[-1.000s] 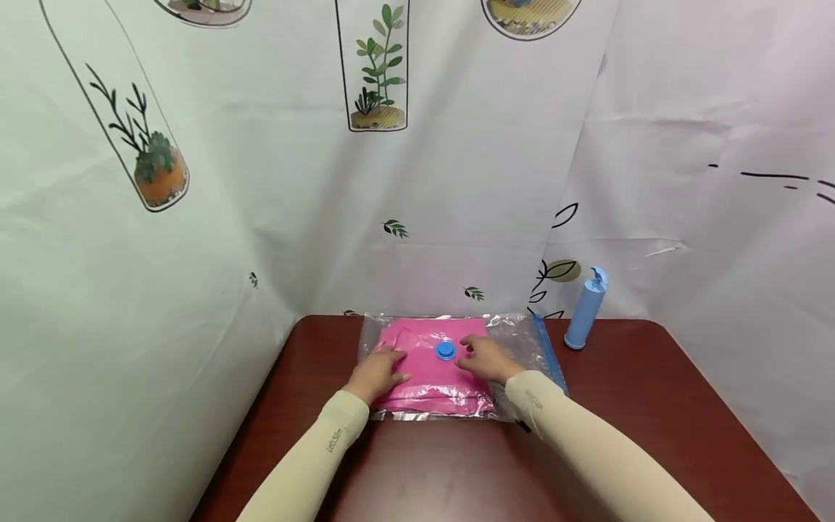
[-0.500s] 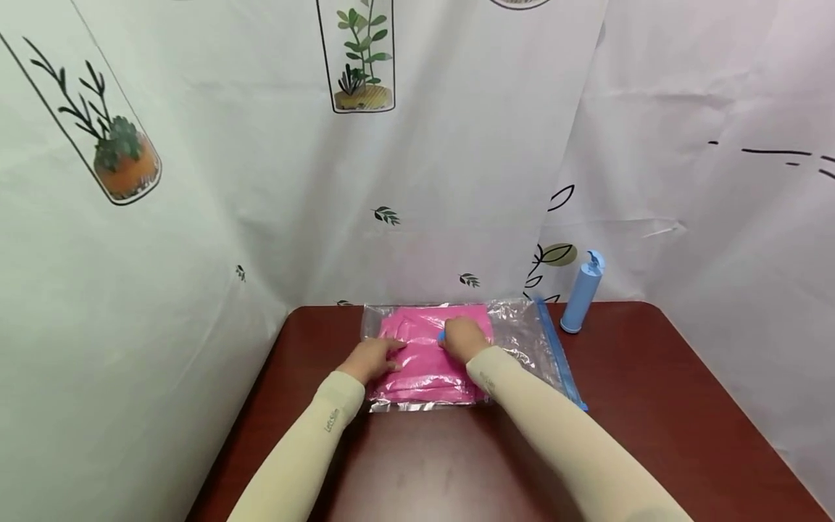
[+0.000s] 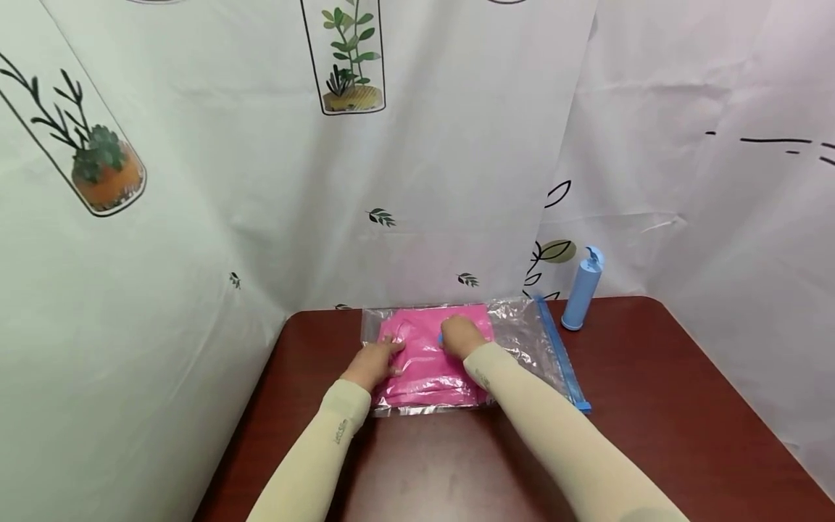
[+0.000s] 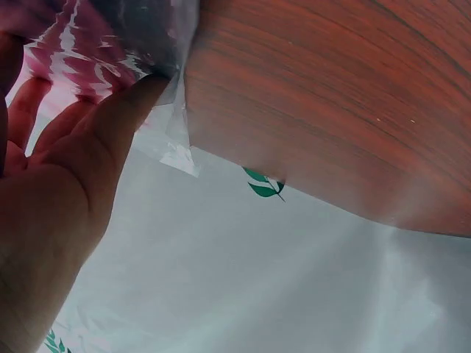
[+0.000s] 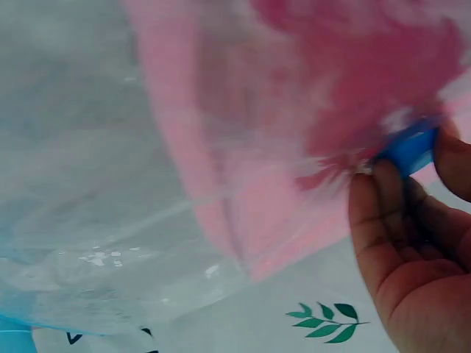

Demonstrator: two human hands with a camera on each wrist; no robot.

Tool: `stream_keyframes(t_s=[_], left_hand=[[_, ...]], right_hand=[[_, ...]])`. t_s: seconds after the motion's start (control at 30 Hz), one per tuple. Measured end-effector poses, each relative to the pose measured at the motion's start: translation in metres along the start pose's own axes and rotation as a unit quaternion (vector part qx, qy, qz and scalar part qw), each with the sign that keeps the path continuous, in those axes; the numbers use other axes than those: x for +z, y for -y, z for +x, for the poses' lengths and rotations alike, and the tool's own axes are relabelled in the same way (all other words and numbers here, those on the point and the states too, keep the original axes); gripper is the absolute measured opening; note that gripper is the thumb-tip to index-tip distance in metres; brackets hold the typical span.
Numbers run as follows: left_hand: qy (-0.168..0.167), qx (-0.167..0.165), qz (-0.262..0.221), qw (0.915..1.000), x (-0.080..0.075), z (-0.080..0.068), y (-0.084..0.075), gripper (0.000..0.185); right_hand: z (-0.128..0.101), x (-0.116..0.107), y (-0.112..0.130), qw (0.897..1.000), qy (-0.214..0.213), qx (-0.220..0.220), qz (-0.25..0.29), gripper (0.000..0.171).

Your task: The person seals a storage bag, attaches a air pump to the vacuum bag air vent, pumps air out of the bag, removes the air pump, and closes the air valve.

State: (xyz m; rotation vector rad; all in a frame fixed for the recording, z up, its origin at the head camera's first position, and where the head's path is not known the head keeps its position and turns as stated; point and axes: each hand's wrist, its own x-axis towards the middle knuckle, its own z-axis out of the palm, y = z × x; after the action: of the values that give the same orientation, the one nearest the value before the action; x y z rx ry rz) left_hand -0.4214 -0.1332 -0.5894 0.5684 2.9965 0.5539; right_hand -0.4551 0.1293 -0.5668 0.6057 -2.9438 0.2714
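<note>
Our left hand (image 3: 375,360) presses flat on the clear vacuum bag (image 3: 522,341) holding pink cloth (image 3: 424,362), at the table's (image 3: 652,377) far edge. Our right hand (image 3: 459,336) seems to pinch the blue valve cap (image 5: 408,149), partly hidden. A blue pump (image 3: 583,288) stands nearby.

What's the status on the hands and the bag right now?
Left hand flat on vacuum bag, fingers straight. Right hand pinching blue valve cap. Pink cloth inside. Blue pump standing clear, right.
</note>
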Motion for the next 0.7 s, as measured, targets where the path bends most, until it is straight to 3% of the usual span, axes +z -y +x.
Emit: stream_keyframes(t_s=[0.1,0.3,0.37,0.53,0.7], left_hand=[[0.007,-0.011,0.001,0.9999,-0.002,0.000,-0.001,0.073],[-0.002,-0.013,0.016,0.9998,0.002,0.000,0.008,0.073],[-0.006,-0.010,0.020,0.9997,-0.003,-0.002,0.004,0.073],[-0.003,-0.007,0.023,0.9997,-0.007,0.000,0.000,0.073],[0.001,-0.006,0.035,0.9994,0.001,0.008,0.007,0.075]], right_hand=[[-0.007,-0.014,0.005,1.000,0.006,-0.003,0.009,0.025],[-0.029,-0.043,0.027,0.999,0.010,-0.027,0.022,0.010],[-0.031,-0.052,0.031,0.999,0.015,-0.031,0.020,0.008],[-0.030,-0.056,0.021,0.997,0.007,-0.071,0.018,0.012],[-0.030,-0.057,0.004,0.991,0.003,-0.132,0.035,0.026]])
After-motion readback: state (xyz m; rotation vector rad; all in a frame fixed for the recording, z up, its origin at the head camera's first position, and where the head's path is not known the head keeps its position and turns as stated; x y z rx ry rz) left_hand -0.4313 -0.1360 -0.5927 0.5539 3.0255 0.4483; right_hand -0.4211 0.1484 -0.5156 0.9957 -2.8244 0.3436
